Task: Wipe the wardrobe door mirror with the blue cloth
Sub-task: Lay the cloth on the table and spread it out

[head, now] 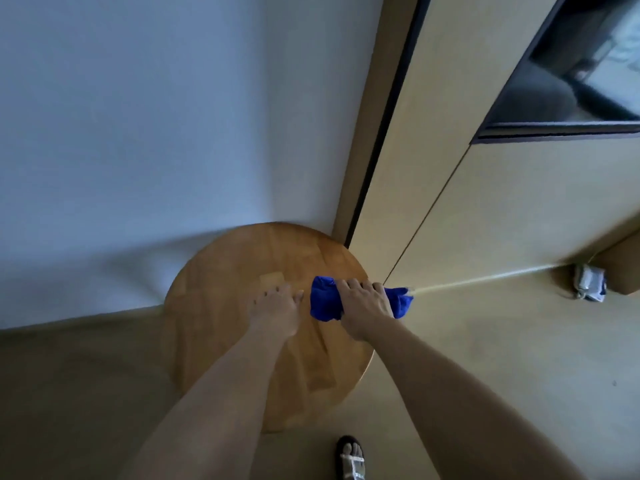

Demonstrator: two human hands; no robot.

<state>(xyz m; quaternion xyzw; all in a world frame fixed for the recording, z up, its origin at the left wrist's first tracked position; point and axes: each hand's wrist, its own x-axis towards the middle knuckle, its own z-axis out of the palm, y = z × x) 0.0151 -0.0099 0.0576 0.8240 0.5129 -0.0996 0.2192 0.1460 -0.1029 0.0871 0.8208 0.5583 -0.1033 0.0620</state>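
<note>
Two bare forearms, no sleeves visible up to the lower frame edge. No rings, watch or bands discernible on left hand (pixel 275 311) or right hand (pixel 363 306). Fingernails short, unpainted as far as blur permits. One foot at bottom edge of frame, in open-toe sandal (pixel 350 457): dark sole, pale grey-white straps across instep, toes exposed. Strap markings too blurred to read.
</note>
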